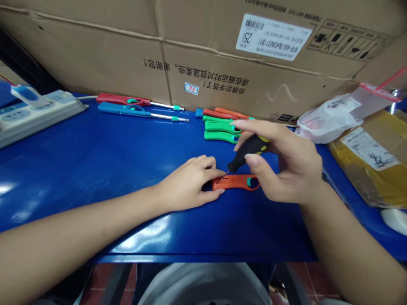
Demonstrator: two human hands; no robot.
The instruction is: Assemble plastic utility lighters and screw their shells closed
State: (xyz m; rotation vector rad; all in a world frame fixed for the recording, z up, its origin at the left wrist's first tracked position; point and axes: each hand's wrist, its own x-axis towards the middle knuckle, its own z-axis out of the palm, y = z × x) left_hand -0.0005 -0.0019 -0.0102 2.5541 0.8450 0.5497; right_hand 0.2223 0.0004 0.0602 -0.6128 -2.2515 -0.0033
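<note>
An orange lighter body with a green trigger lies on the blue table. My left hand pinches its left end between thumb and fingers. In my right hand is a screwdriver with a black and yellow handle, tilted, its thin shaft pointing down at the lighter's left part. Whether the tip touches the lighter I cannot tell. Just behind my right hand lie several more lighter bodies, among them a green one and a red one, partly hidden by my fingers.
A red long-nosed lighter and a blue one lie at the back left. A white power strip stands at the far left. A large cardboard box walls off the back. On the right are a plastic bag and a taped parcel.
</note>
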